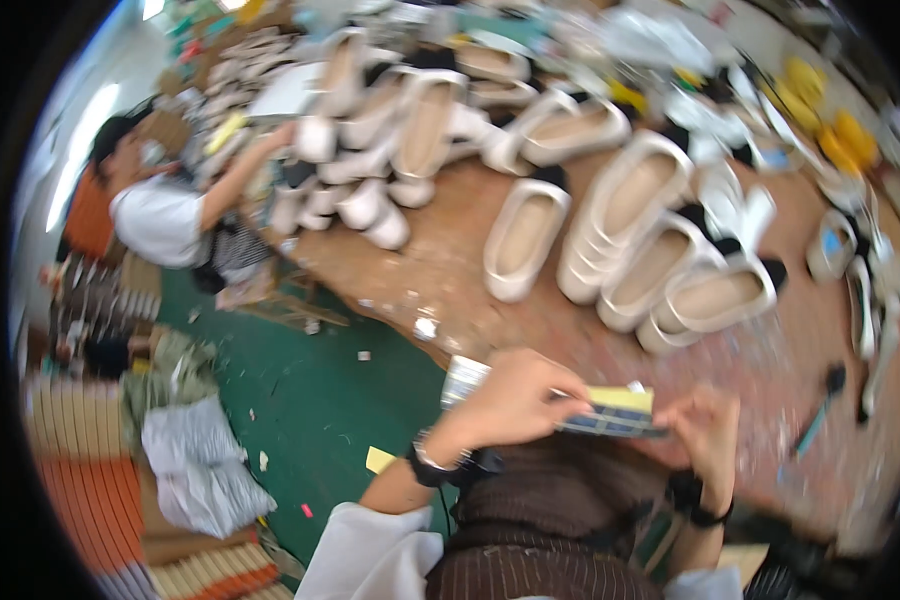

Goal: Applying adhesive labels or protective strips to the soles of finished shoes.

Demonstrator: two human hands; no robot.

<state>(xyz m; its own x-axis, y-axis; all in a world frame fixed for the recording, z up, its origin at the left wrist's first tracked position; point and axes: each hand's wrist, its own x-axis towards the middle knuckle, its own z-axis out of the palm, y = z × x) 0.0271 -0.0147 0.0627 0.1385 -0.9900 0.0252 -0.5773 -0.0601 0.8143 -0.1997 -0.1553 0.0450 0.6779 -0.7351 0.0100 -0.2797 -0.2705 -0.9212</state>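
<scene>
Both hands grip a flat pack (pixel 600 412) at lower centre: left hand (pixel 510 400) closed over it, right hand (pixel 705 430) pinching its end. Best kept level, close to the counter (pixel 450 260) edge; blur hides individual fingers.

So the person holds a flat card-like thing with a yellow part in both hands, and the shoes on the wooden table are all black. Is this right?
Not quite. The shoes on the wooden table are cream-white, not black, as the head view shows. The rest holds: the left hand and the right hand both hold the flat card-like thing with a yellow part.
</scene>
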